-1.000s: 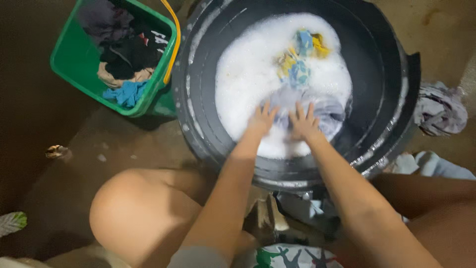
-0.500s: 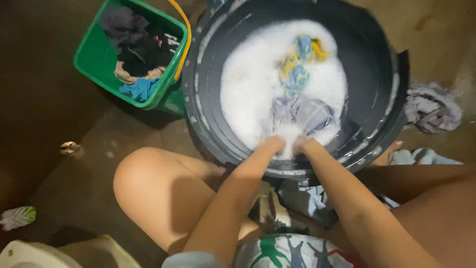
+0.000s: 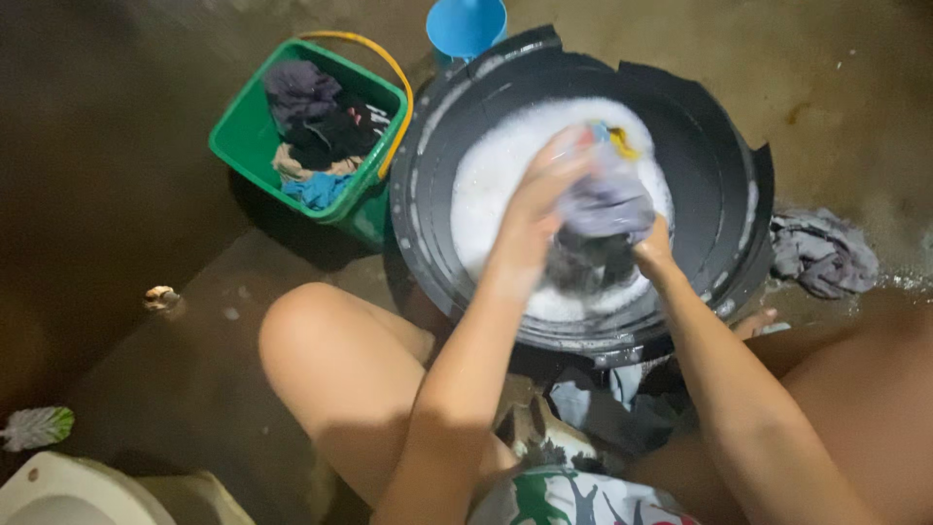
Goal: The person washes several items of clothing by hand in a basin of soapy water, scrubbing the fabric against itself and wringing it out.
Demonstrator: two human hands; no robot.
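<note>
Here, left hand (image 3: pixel 533 219) and right hand (image 3: pixel 653 255) grip grey wet garment (image 3: pixel 601 209) over sudsy black tub (image 3: pixel 724 165).

No packages, labels, signs, screens apparently.

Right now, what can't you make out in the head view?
- Grey garment: motion-blurred, kind unclear.
- Right hand: fingers hidden behind the garment.
- Left hand: blurred, grip unclear.
- Black tub: suds cover what lies under the water.
- Blue cup: cut off by the top edge.
- Green bucket: clothes heaped, items indistinct.
</note>
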